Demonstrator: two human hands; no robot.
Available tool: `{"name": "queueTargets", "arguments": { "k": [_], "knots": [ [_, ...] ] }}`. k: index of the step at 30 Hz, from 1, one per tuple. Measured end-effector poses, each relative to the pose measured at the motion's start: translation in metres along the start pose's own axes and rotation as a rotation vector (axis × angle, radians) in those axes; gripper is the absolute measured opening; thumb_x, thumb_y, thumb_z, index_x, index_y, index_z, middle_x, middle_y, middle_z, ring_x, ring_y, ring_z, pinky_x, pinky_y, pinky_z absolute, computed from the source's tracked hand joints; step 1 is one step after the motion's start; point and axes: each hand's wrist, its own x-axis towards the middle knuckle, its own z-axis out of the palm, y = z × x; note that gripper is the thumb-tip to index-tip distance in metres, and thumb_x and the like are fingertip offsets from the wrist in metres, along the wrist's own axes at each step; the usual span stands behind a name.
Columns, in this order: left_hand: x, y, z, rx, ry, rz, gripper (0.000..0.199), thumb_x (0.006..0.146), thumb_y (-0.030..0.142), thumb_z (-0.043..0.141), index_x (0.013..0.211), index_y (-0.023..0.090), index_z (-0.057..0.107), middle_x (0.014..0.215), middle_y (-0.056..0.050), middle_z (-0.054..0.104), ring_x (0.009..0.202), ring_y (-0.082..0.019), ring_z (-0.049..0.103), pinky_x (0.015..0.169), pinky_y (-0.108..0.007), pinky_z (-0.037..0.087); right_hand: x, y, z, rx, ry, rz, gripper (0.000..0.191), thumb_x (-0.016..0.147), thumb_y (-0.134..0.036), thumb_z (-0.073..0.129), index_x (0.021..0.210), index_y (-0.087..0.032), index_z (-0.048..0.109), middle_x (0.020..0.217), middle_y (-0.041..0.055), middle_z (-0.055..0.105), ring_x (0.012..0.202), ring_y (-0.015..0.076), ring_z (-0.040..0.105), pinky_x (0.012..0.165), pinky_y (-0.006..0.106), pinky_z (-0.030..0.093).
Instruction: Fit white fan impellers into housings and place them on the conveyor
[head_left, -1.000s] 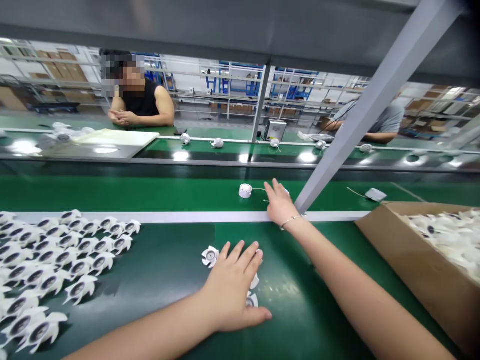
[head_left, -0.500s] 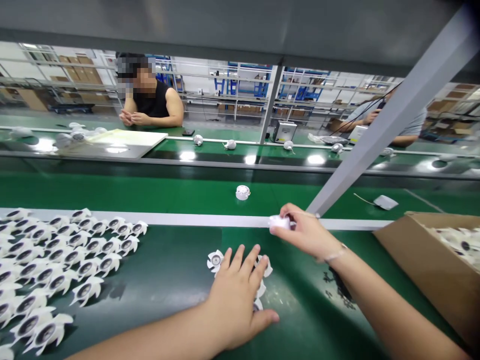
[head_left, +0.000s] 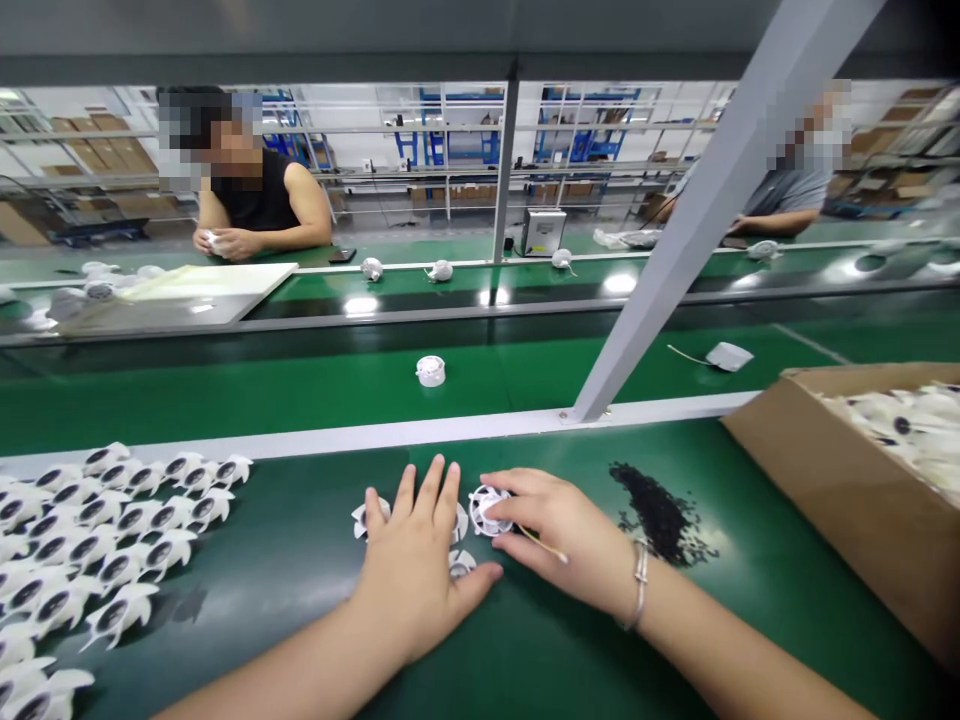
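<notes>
Fan rotors (head_left: 139,520) dot the green conveyor belt (head_left: 600,650), left hand (head_left: 412,560) spread flat, right hand (head_left: 559,535) gripping one.

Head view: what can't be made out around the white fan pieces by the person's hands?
- Fan pieces: the left hand hides most of them.
- White fan: fingers of the right hand cover part of it; grip unclear.
- Black granules: too small to tell apart.
- Cardboard box: cut off by the right edge.
</notes>
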Motion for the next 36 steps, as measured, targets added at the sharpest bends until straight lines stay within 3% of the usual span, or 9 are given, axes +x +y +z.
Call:
{"name": "queueTargets", "arguments": {
  "k": [7,13,15,19,21,23,26,31,36],
  "knots": [
    [0.004,0.0,0.005,0.058,0.045,0.007,0.093,0.084,0.075,0.036,0.157,0.018,0.02,0.163,-0.009,0.017,0.148,-0.047,0.019,0.106,-0.08,0.019,0.009,-0.017,0.003,-0.125,-0.086,0.203,0.019,0.085,-0.023,0.071,0.102,-0.015,0.075,0.128,0.0141,0.065,0.117,0.0279,0.063,0.101,0.042,0.05],
    [0.007,-0.006,0.017,0.105,0.128,0.015,0.092,0.084,0.076,0.032,0.155,0.018,0.023,0.16,-0.009,0.023,0.146,-0.047,0.022,0.105,-0.079,0.022,0.015,0.008,-0.009,-0.141,-0.128,-0.026,0.028,0.086,-0.045,0.072,0.103,-0.023,0.074,0.122,0.0026,0.069,0.115,0.0177,0.063,0.103,0.028,0.047],
    [0.009,-0.008,0.021,0.109,0.142,0.017,0.094,0.084,0.078,0.03,0.155,0.018,0.023,0.16,-0.007,0.022,0.146,-0.047,0.022,0.105,-0.079,0.023,0.017,0.019,-0.009,-0.247,-0.036,0.011,0.027,0.091,-0.034,0.066,0.116,-0.023,0.069,0.133,0.0048,0.063,0.124,0.0215,0.056,0.11,0.037,0.042],
    [0.01,-0.009,0.021,0.105,0.147,0.007,0.096,0.082,0.082,0.028,0.155,0.019,0.021,0.16,-0.006,0.021,0.147,-0.047,0.022,0.106,-0.078,0.022,0.018,0.03,-0.005,-0.461,0.22,0.235,0.066,0.087,-0.009,0.054,0.15,-0.013,0.036,0.158,0.0214,0.028,0.144,0.0331,0.031,0.113,0.054,0.037],
    [0.01,-0.008,0.018,0.101,0.147,0.007,0.095,0.083,0.08,0.029,0.155,0.019,0.021,0.16,-0.006,0.022,0.147,-0.046,0.022,0.107,-0.077,0.022,0.018,0.03,-0.005,-0.476,0.318,0.222,0.063,0.087,-0.01,0.052,0.148,-0.009,0.038,0.157,0.0236,0.028,0.143,0.0338,0.032,0.111,0.052,0.041],
    [0.009,-0.007,0.015,0.097,0.139,0.013,0.093,0.084,0.079,0.03,0.155,0.019,0.021,0.16,-0.006,0.022,0.147,-0.046,0.022,0.108,-0.077,0.021,0.016,0.028,-0.011,-0.491,0.458,0.191,0.048,0.088,-0.013,0.053,0.136,-0.014,0.053,0.149,0.0187,0.042,0.135,0.0307,0.044,0.106,0.048,0.047],
    [0.007,-0.006,0.013,0.073,0.112,0.008,0.093,0.084,0.078,0.031,0.155,0.02,0.021,0.161,-0.007,0.02,0.147,-0.046,0.022,0.108,-0.077,0.02,0.009,0.026,-0.032,-0.509,0.666,0.192,0.026,0.09,-0.019,0.053,0.112,-0.021,0.065,0.124,0.0126,0.059,0.114,0.0249,0.059,0.097,0.04,0.053],
    [0.004,-0.007,0.011,0.013,0.075,0.007,0.093,0.083,0.079,0.033,0.155,0.021,0.019,0.161,-0.006,0.018,0.148,-0.046,0.018,0.11,-0.079,0.014,-0.018,0.065,-0.099,-0.595,0.95,0.465,0.022,0.094,-0.023,0.044,0.107,-0.017,0.06,0.111,0.0155,0.054,0.113,0.0295,0.053,0.097,0.048,0.047],
    [0.004,-0.014,0.012,-0.054,0.098,0.083,0.085,0.085,0.08,0.034,0.154,0.032,0.022,0.161,-0.006,0.018,0.147,-0.046,0.019,0.11,-0.08,0.013,-0.017,0.149,-0.149,-0.617,0.764,0.801,0.022,0.09,-0.02,0.057,0.109,-0.01,0.062,0.118,0.017,0.055,0.108,0.0281,0.057,0.095,0.045,0.048]
  ]
}}
